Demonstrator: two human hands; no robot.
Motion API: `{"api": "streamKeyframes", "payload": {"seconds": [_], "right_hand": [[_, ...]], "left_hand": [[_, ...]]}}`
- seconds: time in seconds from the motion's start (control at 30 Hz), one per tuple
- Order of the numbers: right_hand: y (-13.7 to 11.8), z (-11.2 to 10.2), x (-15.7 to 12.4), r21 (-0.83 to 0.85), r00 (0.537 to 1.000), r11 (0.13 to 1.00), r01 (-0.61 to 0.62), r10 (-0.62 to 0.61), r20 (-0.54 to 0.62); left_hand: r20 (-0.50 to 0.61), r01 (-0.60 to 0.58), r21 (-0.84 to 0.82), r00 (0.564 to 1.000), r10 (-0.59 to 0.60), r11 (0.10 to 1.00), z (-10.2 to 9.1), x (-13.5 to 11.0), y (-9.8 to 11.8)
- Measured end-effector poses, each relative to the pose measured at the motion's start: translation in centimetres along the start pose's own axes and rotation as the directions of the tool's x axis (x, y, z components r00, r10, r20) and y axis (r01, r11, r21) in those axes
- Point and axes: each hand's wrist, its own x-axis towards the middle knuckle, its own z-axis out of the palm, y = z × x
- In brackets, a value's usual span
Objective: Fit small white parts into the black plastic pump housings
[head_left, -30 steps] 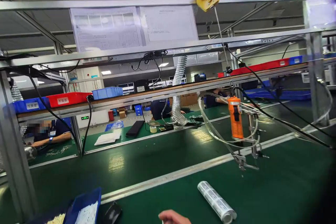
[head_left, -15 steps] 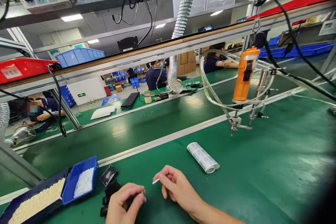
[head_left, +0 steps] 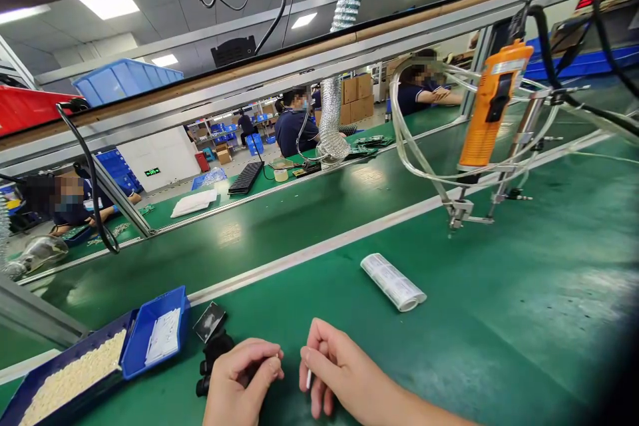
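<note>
My right hand (head_left: 335,366) rests low on the green bench mat and pinches a small white stick (head_left: 309,378) between thumb and fingers. My left hand (head_left: 242,376) sits just to its left, fingers curled, with a tiny pale piece (head_left: 277,355) at its fingertips. Behind my left hand lies a small black part (head_left: 213,354) with a dark square piece (head_left: 210,321) beside it. A rolled strip of white labels (head_left: 393,281) lies on the mat beyond my right hand.
Blue trays (head_left: 144,326) at the lower left hold white pellets (head_left: 70,378) and white sheets (head_left: 162,336). An orange electric screwdriver (head_left: 489,106) hangs with hoses at the upper right. Co-workers (head_left: 294,126) sit across the green conveyor (head_left: 279,233). A flexible duct (head_left: 333,106) hangs mid-frame.
The view tipped down from the overhead rails to the bench, bringing both hands into sight. My right hand turned the white stick from pointing left to pointing down, closer to my left hand.
</note>
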Motion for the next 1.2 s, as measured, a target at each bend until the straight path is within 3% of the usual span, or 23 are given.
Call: {"api": "streamKeyframes", "payload": {"seconds": [0.2,0.33,0.47,0.7,0.97,1.2], "right_hand": [[0.8,-0.2,0.1,-0.115,0.993,0.993,0.018,-0.031,-0.117],[0.9,-0.4,0.2,-0.136,0.984,0.985,0.105,-0.122,-0.127],[-0.2,0.1,-0.4,-0.11,0.98,0.987,0.116,-0.132,-0.148],[-1.3,0.5,-1.9,-0.433,0.944,0.866,0.251,-0.318,-0.089],[-1.2,0.6,-1.9,-0.454,0.958,0.871,0.187,-0.264,-0.112],[-1.2,0.8,-2.0,-0.428,0.959,0.89,0.156,-0.241,-0.15]], "left_hand": [[0.017,0.088,-0.143,0.996,-0.086,0.986,-0.1,0.0,1.2],[0.017,0.168,-0.157,0.986,-0.167,0.973,-0.6,0.2,1.6],[-0.021,0.05,-0.054,0.998,-0.051,0.997,-0.8,-0.2,1.2],[-0.027,-0.125,0.185,0.991,0.132,0.975,-0.7,-1.0,-0.3],[0.061,-0.202,0.242,0.979,0.193,0.949,-1.3,-0.9,-0.5],[0.174,-0.379,0.287,0.924,0.341,0.88,-1.7,-0.4,0.3]]}}
